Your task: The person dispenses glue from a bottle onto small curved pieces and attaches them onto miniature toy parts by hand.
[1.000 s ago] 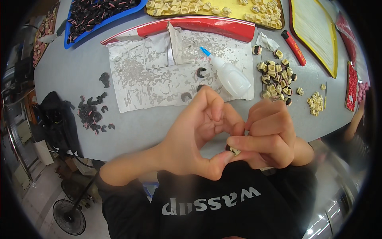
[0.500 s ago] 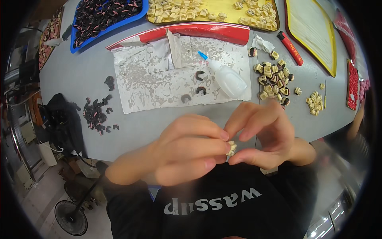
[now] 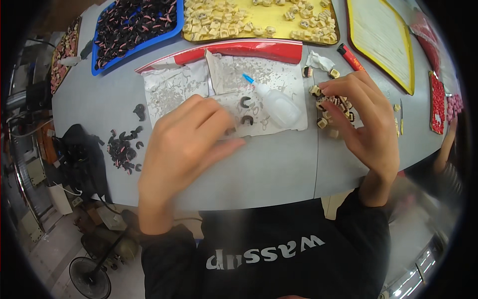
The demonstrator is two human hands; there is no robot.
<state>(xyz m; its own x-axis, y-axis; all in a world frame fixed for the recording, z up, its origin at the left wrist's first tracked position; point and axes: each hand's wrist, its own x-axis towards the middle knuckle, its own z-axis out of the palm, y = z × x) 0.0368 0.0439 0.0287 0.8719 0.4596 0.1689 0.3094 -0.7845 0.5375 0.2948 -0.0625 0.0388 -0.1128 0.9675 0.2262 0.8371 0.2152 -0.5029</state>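
Note:
My left hand (image 3: 186, 142) hovers over the near edge of a stained white paper sheet (image 3: 174, 89), its thumb stretched out apart from the fingers. By its fingertips, partly hidden, lies a small dark curved piece. Two more black C-shaped pieces, the upper (image 3: 245, 102) and the lower (image 3: 247, 119), lie on the sheet beside a clear squeeze bottle (image 3: 285, 108) with a blue tip. Over to the right, my right hand (image 3: 368, 119) is open above a pile of small cream-and-dark pieces (image 3: 322, 122). One cream piece (image 3: 315, 90) sits at its index fingertip.
A blue tray (image 3: 180, 25) of black-and-pink pieces and a yellow tray (image 3: 259, 14) of cream pieces stand at the back. Loose black pieces (image 3: 122, 152) lie at left. A red marker-like stick (image 3: 350, 57), crumpled tissue (image 3: 319, 61) and another yellow-rimmed tray (image 3: 383, 45) are at right.
My hands were together near my chest around a small cream piece. They have since parted: the left moved forward to the paper sheet, the right forward and right to the cream-and-dark pile.

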